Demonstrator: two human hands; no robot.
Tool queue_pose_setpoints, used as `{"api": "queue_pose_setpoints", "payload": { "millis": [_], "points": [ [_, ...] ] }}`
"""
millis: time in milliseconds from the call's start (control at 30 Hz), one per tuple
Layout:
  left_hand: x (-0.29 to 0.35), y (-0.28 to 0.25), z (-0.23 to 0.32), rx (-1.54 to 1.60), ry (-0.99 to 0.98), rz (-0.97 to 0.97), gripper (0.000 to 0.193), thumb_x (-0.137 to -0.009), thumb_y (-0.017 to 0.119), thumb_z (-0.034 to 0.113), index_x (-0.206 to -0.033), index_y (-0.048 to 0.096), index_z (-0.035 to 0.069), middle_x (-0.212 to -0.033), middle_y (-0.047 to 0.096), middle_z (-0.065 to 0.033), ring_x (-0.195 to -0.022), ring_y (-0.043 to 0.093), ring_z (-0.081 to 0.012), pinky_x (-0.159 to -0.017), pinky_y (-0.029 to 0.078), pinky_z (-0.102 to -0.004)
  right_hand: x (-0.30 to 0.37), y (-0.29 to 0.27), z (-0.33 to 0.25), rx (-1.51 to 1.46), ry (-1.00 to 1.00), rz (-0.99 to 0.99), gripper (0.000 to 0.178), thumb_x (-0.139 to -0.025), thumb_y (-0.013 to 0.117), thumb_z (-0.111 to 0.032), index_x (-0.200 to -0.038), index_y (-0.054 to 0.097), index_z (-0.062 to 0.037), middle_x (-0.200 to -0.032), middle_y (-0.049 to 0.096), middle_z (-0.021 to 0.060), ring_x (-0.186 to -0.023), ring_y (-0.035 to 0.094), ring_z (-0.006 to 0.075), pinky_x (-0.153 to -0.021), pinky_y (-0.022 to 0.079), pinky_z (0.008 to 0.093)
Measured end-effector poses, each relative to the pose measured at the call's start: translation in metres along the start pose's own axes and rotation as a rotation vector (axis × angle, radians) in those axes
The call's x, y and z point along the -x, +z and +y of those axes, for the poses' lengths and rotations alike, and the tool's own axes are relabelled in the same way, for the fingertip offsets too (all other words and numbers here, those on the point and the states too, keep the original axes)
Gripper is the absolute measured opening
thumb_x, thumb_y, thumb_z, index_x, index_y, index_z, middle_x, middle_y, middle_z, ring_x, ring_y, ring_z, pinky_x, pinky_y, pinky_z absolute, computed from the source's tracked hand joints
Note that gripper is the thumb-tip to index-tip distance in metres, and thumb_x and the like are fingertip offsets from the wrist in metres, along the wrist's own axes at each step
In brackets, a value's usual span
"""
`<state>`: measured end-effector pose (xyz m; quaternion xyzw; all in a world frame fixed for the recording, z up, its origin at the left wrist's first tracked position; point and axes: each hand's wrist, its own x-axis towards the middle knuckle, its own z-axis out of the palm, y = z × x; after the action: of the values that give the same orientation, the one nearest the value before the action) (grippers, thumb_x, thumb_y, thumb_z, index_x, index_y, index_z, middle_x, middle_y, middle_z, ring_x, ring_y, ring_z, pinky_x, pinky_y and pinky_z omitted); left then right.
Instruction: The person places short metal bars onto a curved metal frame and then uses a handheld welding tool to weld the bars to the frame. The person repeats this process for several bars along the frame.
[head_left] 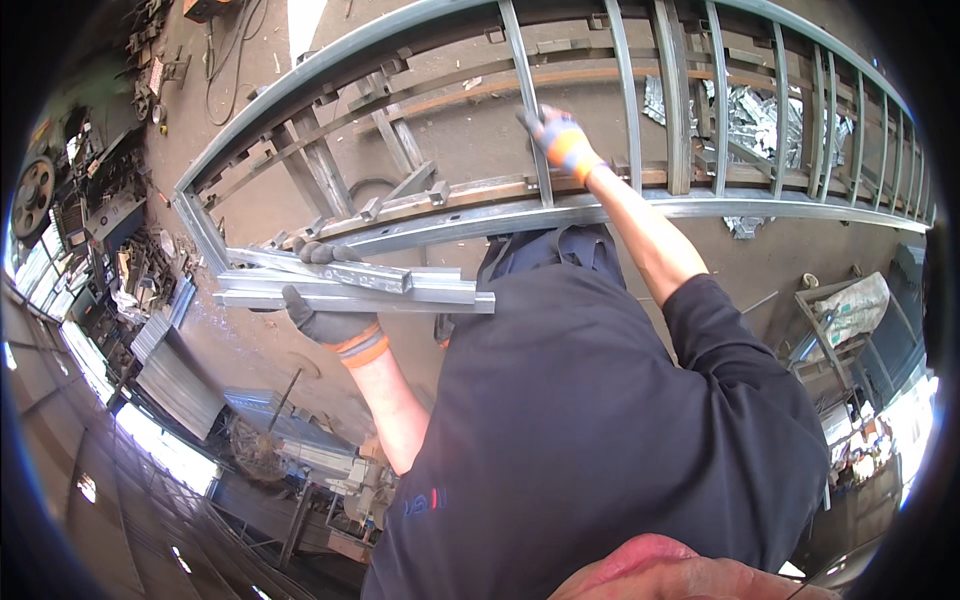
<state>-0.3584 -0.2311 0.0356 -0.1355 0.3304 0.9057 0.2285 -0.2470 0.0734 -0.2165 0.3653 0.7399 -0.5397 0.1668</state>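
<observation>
My left hand (335, 325), in a grey glove with an orange cuff, is closed around several silver metal channel pieces (430, 291). They lie in a bundle across the palm, left of my body, near the frame's left corner. The glove's fingers curl over the far side of the bundle. My right hand (565, 145), gloved in grey and orange, is closed on a metal crossbar (516, 60) of a long ladder-like metal frame (700, 207). Its fingers lie over the bar, partly hidden by the glove. Several more crossbars run across the frame to the right.
Under the frame are rusty support beams (320, 165) with small metal blocks. Silver metal scraps (760, 125) lie on the floor beyond. Stacked metal sheets (180, 380) stand at the left, and a rack with a pale sack (855, 310) at the right.
</observation>
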Motion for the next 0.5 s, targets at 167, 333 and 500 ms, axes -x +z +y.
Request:
{"api": "queue_pose_setpoints", "payload": {
  "millis": [167,333,500],
  "points": [
    [-0.005,-0.001,-0.003,0.029,-0.024,-0.015,0.056,-0.089,0.076,0.022,-0.134,0.046,0.006,-0.114,0.057,-0.0079,-0.113,0.059,-0.0233,-0.108,0.047,-0.0449,-0.006,0.000,0.003,0.041,0.059,-0.077,0.064,-0.099,0.049,-0.063,-0.101,0.069,-0.0029,-0.086,0.077,0.0146,-0.094,0.073,0.0343,-0.089,0.054,0.0433],
    [-0.005,-0.003,-0.009,0.059,-0.044,-0.049,0.059,-0.088,0.077,0.023,-0.134,0.047,0.003,-0.118,0.058,-0.0085,-0.114,0.058,-0.0239,-0.107,0.049,-0.0470,-0.006,-0.003,0.004,0.073,0.031,-0.103,0.064,-0.101,0.047,-0.061,-0.111,0.066,-0.0016,-0.094,0.076,0.0187,-0.100,0.072,0.0356,-0.093,0.053,0.0432],
    [-0.004,-0.008,-0.016,0.038,-0.062,-0.067,0.061,-0.091,0.073,0.026,-0.137,0.047,-0.002,-0.122,0.059,-0.0119,-0.116,0.058,-0.0274,-0.110,0.047,-0.0496,-0.010,-0.032,-0.026,0.251,-0.068,0.049,0.061,-0.100,0.054,-0.059,-0.118,0.067,-0.0016,-0.106,0.073,0.0213,-0.102,0.070,0.0340,-0.088,0.055,0.0429]
  ]
}}
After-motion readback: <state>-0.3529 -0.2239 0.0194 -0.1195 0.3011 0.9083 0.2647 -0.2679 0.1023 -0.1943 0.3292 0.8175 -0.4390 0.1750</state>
